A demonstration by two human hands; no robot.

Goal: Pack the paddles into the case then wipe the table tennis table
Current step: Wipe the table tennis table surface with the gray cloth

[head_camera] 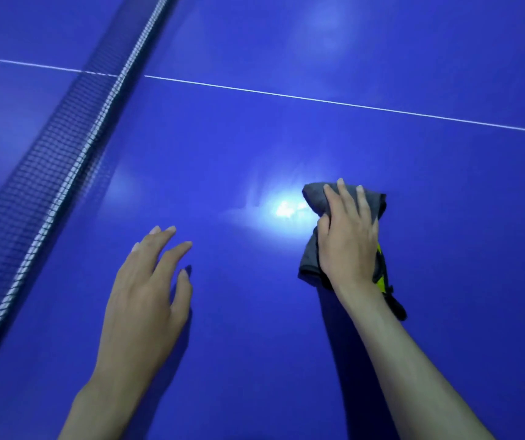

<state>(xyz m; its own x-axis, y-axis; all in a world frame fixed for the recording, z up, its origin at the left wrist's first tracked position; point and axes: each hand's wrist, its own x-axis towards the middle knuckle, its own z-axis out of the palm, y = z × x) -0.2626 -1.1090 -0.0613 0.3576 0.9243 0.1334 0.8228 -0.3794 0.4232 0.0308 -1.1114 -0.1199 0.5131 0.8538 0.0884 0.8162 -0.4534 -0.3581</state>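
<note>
Nearest the camera: two bare forearms reaching out over the blue table. Left hand hangs close over the surface, fingers spread and relaxed, holding nothing; whether the fingertips touch the table cannot be told. Right hand presses down on a bunched grey cloth, fingers laid over the top and the thumb tucked against its near fold, so the cloth is gripped and pinned to the table at once. A yellow-and-black part of the cloth trails out beside the wrist.

Judgement: wiping is under way; paddles and case are not in view, so the packing step cannot be checked from here.

Risks: the cloth is wadded, so only a small patch meets the surface and streaks may be left. The loose trailing end could drag or fold under on a return stroke. A sweep to the left would meet the left hand.

Just beyond the cloth, a bright glare spot shows faint smears. Farther out, the white line crosses the table. The net stands along the left, well apart from the cloth; it blocks any stroke across to the other half.
</note>
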